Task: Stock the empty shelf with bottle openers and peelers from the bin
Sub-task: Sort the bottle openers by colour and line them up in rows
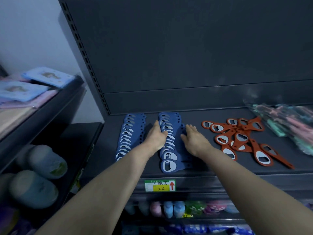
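Two overlapping rows of blue bottle openers lie on the dark shelf [211, 167]: a left row [129, 133] and a middle row [169, 145]. My left hand [156, 137] presses flat against the middle row's left side, fingers straight. On that row's right side my right hand [194, 139] lies flat with straight fingers. A loose pile of red bottle openers [240, 141] sits to the right. A clear bag of pastel peelers [288, 122] lies at the far right. The bin is out of view.
A price label [160, 185] with a red arrow is fixed on the shelf's front edge. Coloured goods fill the shelf below [177, 209]. At the left stands another shelving unit with blue flat packs [49, 77] and rounded containers [45, 161].
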Demonstrator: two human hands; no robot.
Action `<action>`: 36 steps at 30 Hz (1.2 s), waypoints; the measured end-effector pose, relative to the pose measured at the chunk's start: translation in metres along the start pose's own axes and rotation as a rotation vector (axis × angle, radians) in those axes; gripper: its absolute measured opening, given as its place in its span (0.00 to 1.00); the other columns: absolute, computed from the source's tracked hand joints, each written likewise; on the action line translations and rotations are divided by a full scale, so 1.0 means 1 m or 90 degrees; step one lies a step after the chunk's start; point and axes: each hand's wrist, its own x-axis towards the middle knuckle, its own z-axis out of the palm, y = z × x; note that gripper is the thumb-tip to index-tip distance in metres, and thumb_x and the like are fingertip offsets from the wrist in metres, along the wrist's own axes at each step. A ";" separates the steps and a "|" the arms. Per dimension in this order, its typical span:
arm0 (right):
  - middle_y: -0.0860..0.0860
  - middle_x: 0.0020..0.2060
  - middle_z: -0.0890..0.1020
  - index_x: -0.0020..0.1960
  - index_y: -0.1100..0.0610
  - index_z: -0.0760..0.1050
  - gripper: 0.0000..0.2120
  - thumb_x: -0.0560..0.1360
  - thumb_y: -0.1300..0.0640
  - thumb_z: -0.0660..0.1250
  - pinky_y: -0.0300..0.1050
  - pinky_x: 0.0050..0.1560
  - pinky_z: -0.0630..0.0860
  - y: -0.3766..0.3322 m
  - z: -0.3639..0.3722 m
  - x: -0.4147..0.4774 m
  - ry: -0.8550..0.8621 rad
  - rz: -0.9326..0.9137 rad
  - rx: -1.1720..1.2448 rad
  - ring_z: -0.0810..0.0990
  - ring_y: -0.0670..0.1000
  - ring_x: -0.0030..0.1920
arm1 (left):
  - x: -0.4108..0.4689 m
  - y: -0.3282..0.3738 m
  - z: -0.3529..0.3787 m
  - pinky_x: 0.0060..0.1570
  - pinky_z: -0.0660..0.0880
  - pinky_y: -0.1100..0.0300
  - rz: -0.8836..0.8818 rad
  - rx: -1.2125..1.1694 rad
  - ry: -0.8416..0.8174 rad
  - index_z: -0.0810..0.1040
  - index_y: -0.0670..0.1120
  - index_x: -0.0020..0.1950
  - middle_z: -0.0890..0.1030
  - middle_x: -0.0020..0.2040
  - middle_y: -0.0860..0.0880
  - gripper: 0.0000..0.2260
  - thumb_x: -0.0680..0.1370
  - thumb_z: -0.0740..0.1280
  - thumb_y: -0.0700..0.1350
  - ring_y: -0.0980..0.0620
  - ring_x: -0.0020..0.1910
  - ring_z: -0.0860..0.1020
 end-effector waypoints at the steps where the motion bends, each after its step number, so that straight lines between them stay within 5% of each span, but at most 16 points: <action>1: 0.57 0.78 0.49 0.78 0.61 0.46 0.29 0.83 0.50 0.51 0.51 0.76 0.48 0.001 -0.001 0.007 -0.007 0.012 -0.010 0.46 0.54 0.77 | 0.005 0.001 0.000 0.73 0.60 0.52 -0.003 0.019 -0.006 0.47 0.46 0.79 0.60 0.77 0.45 0.31 0.81 0.60 0.46 0.46 0.74 0.62; 7: 0.56 0.78 0.48 0.78 0.61 0.42 0.31 0.82 0.45 0.48 0.53 0.76 0.44 -0.002 0.006 0.036 -0.024 0.019 -0.064 0.44 0.54 0.78 | 0.032 0.003 0.006 0.74 0.57 0.49 -0.012 0.126 -0.029 0.46 0.43 0.79 0.54 0.78 0.42 0.33 0.81 0.61 0.50 0.45 0.77 0.55; 12: 0.54 0.78 0.48 0.78 0.59 0.43 0.30 0.82 0.45 0.46 0.56 0.76 0.42 -0.010 0.008 0.039 -0.039 -0.003 -0.083 0.44 0.51 0.78 | 0.037 0.002 0.010 0.71 0.62 0.47 -0.004 0.116 -0.003 0.58 0.40 0.75 0.62 0.74 0.38 0.28 0.79 0.62 0.48 0.42 0.74 0.62; 15: 0.54 0.78 0.49 0.78 0.60 0.44 0.29 0.83 0.48 0.49 0.51 0.76 0.45 -0.008 0.002 0.035 -0.011 -0.015 -0.050 0.45 0.51 0.78 | 0.029 0.004 0.005 0.74 0.56 0.48 0.008 0.115 0.020 0.52 0.41 0.78 0.57 0.77 0.40 0.30 0.80 0.61 0.47 0.44 0.76 0.56; 19: 0.53 0.77 0.57 0.77 0.58 0.56 0.24 0.82 0.58 0.54 0.44 0.73 0.54 0.013 -0.019 0.017 0.053 -0.069 -0.045 0.52 0.50 0.77 | 0.020 0.015 0.008 0.74 0.57 0.52 0.097 0.126 0.042 0.52 0.44 0.78 0.56 0.78 0.46 0.27 0.82 0.59 0.43 0.48 0.76 0.56; 24: 0.49 0.69 0.72 0.67 0.51 0.73 0.23 0.75 0.67 0.58 0.44 0.64 0.68 0.069 -0.055 -0.010 0.144 -0.091 -0.166 0.66 0.51 0.72 | 0.008 0.051 0.042 0.65 0.68 0.57 0.228 0.186 -0.011 0.71 0.48 0.70 0.73 0.69 0.47 0.18 0.80 0.61 0.40 0.48 0.67 0.71; 29: 0.51 0.67 0.74 0.66 0.48 0.73 0.23 0.73 0.63 0.61 0.45 0.64 0.68 0.127 -0.093 -0.013 0.171 -0.033 -0.195 0.69 0.53 0.70 | 0.019 0.084 0.096 0.61 0.72 0.53 0.282 0.258 -0.047 0.77 0.48 0.64 0.79 0.60 0.46 0.14 0.79 0.64 0.41 0.47 0.61 0.76; 36: 0.49 0.63 0.75 0.66 0.49 0.72 0.17 0.78 0.49 0.61 0.49 0.61 0.68 0.158 -0.122 0.023 0.072 -0.118 -0.272 0.67 0.54 0.66 | 0.055 0.109 0.139 0.71 0.63 0.53 0.135 0.395 -0.044 0.64 0.47 0.75 0.68 0.73 0.46 0.25 0.79 0.65 0.45 0.43 0.72 0.63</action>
